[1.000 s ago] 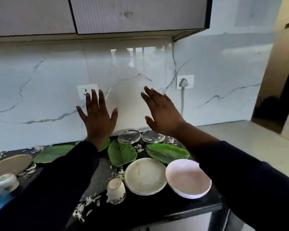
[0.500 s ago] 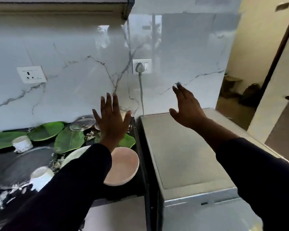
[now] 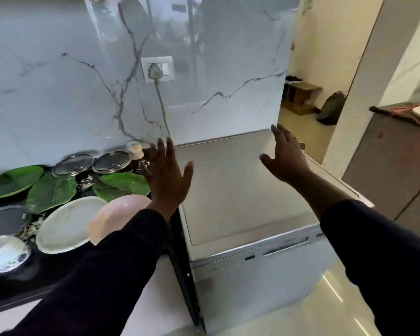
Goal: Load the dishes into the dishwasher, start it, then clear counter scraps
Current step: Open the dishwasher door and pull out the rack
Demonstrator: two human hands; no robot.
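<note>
below both hands [image 3: 166, 180] [image 3: 285, 158], seemingly untouched, dishwasher [image 3: 240, 197]

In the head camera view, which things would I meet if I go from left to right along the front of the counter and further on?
White cup → white plate → pink bowl → left hand → dishwasher → right hand.
</note>
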